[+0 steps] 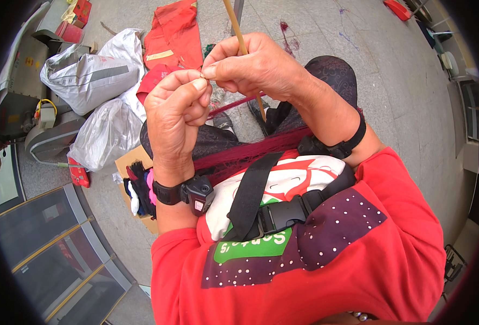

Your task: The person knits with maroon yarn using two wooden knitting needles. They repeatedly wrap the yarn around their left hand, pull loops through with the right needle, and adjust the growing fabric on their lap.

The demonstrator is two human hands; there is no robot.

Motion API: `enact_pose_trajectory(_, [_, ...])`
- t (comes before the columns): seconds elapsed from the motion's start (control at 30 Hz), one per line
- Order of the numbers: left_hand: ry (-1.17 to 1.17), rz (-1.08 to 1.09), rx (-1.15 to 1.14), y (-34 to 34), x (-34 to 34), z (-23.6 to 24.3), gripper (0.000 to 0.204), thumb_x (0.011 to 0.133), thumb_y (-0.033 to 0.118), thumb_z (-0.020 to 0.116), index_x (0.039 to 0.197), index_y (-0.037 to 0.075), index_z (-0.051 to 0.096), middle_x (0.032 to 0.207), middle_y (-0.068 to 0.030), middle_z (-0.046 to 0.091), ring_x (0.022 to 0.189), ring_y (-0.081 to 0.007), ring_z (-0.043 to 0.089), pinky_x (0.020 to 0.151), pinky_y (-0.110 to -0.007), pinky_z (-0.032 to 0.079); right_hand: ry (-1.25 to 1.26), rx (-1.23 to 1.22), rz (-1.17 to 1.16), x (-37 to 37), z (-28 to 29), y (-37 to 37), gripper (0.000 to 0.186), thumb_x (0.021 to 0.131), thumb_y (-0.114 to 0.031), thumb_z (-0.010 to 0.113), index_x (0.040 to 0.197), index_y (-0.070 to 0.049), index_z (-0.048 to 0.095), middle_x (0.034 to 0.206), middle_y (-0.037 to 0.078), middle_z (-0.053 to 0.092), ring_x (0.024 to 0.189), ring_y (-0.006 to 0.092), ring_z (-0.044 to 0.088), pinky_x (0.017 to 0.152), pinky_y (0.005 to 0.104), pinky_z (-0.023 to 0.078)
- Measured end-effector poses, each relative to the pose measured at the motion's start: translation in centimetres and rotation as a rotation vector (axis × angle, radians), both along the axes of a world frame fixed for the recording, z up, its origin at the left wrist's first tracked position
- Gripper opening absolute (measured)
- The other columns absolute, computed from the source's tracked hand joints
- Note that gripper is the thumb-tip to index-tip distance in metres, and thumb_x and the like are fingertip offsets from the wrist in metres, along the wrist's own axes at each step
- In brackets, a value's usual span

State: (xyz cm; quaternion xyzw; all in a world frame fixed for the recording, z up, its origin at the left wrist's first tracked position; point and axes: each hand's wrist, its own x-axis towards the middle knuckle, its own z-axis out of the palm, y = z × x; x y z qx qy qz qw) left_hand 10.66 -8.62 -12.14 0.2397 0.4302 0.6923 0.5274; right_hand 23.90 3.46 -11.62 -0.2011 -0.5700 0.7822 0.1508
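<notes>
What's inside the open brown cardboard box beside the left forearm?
Dark bundles, a white bundle and a pink bundle show at the top of the box. The left forearm and black wristband cover part of its right side; anything beneath the top layer is hidden.

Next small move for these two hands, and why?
I'd probably ease the left hand slightly away. Its fingertips meet those of the right hand, and anything pinched there is too small to make out. The stick seems to run through the right hand's grip, so the left looks freer to move.
</notes>
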Motion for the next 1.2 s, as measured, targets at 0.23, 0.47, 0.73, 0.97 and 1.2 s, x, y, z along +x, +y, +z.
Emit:
enact_pose_trajectory(0.23, [0.0, 0.003, -0.032, 0.0, 0.0, 0.2, 0.01, 0.083, -0.001, 0.059, 0.091, -0.005, 0.06, 0.068, -0.0081, 0.057, 0.044, -0.0008, 0.033, 0.038, -0.015, 0.022, 0.01, 0.044, 0.033, 0.0, -0.1, 0.4, 0.015, 0.082, -0.017, 0.067, 0.084, -0.002, 0.064, 0.059, -0.001, 0.054, 0.044, 0.0017, 0.039, 0.039, 0.0189, 0.024])
enact_pose_trajectory(0.47, [0.044, -0.05, -0.108, 0.0, -0.2, 0.2, 0.013, 0.081, -0.001, 0.06, 0.092, -0.008, 0.06, 0.067, -0.009, 0.057, 0.043, -0.0011, 0.034, 0.038, -0.015, 0.021, -0.063, 0.139, 0.098, 0.4, 0.3, 1.2, 0.016, 0.079, -0.018, 0.07, 0.081, -0.002, 0.065, 0.058, -0.001, 0.053, 0.046, 0.0023, 0.042, 0.04, 0.0189, 0.025])
enact_pose_trajectory(0.73, [-0.012, -0.136, -0.152, 0.0, -0.6, 0.2, 0.016, 0.079, -0.002, 0.058, 0.093, -0.01, 0.059, 0.07, -0.0115, 0.059, 0.041, -0.0011, 0.032, 0.037, -0.016, 0.021, -0.121, 0.223, 0.118, 0.6, 0.1, 1.8, 0.016, 0.078, -0.018, 0.07, 0.081, -0.003, 0.066, 0.058, -0.003, 0.054, 0.047, 0.0022, 0.044, 0.04, 0.0183, 0.027])
enact_pose_trajectory(0.97, [0.036, -0.128, -0.176, 0.2, -0.4, 0.3, 0.018, 0.077, -0.005, 0.057, 0.093, -0.01, 0.059, 0.069, -0.0119, 0.06, 0.041, -0.0012, 0.033, 0.037, -0.016, 0.021, -0.091, 0.264, 0.077, 0.7, -0.3, 1.6, 0.014, 0.078, -0.017, 0.07, 0.078, -0.004, 0.066, 0.06, -0.003, 0.055, 0.05, 0.0025, 0.047, 0.043, 0.018, 0.032])
enact_pose_trajectory(1.2, [0.133, -0.074, -0.216, 0.2, -0.2, 0.1, 0.016, 0.076, -0.003, 0.06, 0.092, -0.008, 0.06, 0.066, -0.0067, 0.058, 0.043, -0.0013, 0.036, 0.038, -0.016, 0.021, -0.072, 0.383, 0.026, 0.5, -0.8, 1.3, 0.015, 0.078, -0.018, 0.069, 0.075, -0.003, 0.066, 0.06, -0.003, 0.055, 0.052, 0.0031, 0.048, 0.045, 0.0193, 0.033])
